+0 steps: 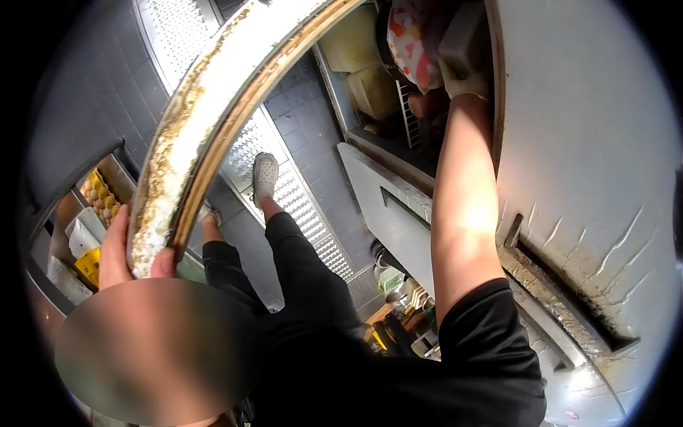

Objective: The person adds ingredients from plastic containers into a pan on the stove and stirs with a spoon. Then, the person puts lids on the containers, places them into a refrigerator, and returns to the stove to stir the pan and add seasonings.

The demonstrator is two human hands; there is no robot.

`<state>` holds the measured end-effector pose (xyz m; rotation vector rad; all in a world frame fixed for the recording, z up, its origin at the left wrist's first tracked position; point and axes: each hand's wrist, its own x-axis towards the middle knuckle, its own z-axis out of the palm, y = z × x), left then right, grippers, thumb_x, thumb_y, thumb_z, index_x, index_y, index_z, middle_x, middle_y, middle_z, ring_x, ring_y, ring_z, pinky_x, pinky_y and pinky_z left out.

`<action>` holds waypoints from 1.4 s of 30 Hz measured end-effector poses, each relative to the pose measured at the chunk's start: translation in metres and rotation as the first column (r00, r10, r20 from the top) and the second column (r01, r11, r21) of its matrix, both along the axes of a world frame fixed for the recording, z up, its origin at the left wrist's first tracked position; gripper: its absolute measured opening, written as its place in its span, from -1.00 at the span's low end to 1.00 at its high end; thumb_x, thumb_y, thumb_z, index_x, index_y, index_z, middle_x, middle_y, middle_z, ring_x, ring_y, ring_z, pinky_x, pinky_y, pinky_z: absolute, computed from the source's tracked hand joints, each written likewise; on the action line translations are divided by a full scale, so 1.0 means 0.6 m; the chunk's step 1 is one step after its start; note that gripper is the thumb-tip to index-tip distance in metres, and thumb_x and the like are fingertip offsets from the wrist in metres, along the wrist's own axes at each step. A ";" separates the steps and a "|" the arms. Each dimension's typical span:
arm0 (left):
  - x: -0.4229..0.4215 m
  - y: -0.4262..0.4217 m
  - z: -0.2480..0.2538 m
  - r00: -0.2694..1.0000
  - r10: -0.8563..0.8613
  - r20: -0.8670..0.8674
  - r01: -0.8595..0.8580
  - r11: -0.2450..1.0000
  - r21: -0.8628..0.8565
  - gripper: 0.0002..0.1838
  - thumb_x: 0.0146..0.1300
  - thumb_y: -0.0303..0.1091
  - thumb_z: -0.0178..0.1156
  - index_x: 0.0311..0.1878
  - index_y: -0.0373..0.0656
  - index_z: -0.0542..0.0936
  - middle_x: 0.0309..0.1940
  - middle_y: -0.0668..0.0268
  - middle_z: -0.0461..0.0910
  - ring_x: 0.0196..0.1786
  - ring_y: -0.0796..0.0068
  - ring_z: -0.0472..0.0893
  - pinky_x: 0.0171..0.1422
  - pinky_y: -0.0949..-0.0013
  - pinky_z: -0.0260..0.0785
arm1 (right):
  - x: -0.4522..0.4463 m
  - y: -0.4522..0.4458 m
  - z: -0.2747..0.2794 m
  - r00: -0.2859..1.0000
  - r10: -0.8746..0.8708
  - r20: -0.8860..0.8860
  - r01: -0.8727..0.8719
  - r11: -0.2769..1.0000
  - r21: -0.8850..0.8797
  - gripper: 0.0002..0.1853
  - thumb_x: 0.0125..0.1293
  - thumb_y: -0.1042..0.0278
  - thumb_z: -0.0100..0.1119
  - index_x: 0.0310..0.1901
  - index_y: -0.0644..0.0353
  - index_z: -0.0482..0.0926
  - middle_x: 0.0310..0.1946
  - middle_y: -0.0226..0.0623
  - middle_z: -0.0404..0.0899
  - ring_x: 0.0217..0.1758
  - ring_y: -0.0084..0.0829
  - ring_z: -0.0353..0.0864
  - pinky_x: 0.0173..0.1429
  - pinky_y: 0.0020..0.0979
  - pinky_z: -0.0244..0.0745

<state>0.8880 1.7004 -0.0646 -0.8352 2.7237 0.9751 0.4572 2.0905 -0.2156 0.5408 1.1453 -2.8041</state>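
Item one: door [186,135], white, edge crusted with brown grime, seal [215,146] stained brown; I saw it standing open, at ten o'clock. Item two: container [464,39], greyish, box-shaped, contents unseen; it sat partly shadowed inside the cabinet [499,92], at one o'clock.

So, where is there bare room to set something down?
Bare: the dark grey tiled floor, between the perforated metal drain cover and the lower white door panel. Crowded: the dark refrigerator compartment, with the right hand near a red-and-white patterned bag and grey box-shaped container.
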 end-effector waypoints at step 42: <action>0.394 -0.275 0.069 0.563 0.664 0.491 -0.626 0.731 -0.270 0.17 0.18 -0.05 0.51 0.71 0.23 -0.06 0.70 -0.13 -0.27 0.64 -0.56 -0.15 0.50 -0.53 0.14 | 0.355 -0.427 0.268 0.155 0.693 0.704 -0.451 -0.585 0.674 -0.34 0.55 -0.06 0.05 0.47 0.30 0.41 0.43 0.06 0.47 0.55 -0.08 0.40 0.61 -0.29 0.24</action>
